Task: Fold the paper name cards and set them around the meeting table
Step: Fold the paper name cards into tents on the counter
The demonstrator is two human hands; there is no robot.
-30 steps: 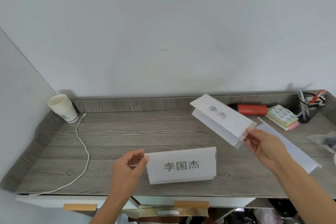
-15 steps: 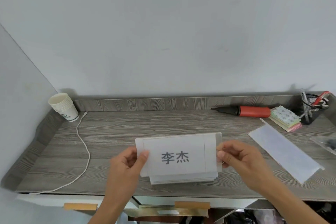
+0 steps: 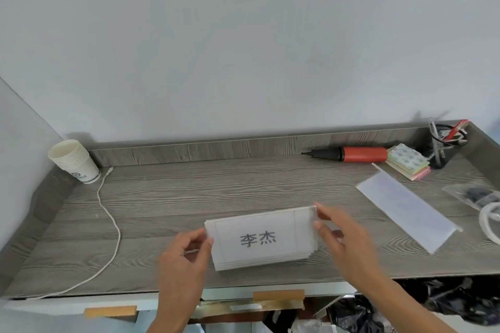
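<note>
Pinching opposite ends, left grip (image 3: 186, 250) and right grip (image 3: 345, 235) hold stacked rectangular white paper name cards (image 3: 259, 239) over grained table (image 3: 189, 194).

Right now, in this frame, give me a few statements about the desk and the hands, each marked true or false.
1. The left hand and right hand hold the stack of name cards by its ends. True.
2. The paper cups stand at the right rear of the desk. False: left rear corner.
3. The red pump lies along the back, right of centre. True.
4. The clear holder touches the cards. False: it lies apart, to their right.
</note>
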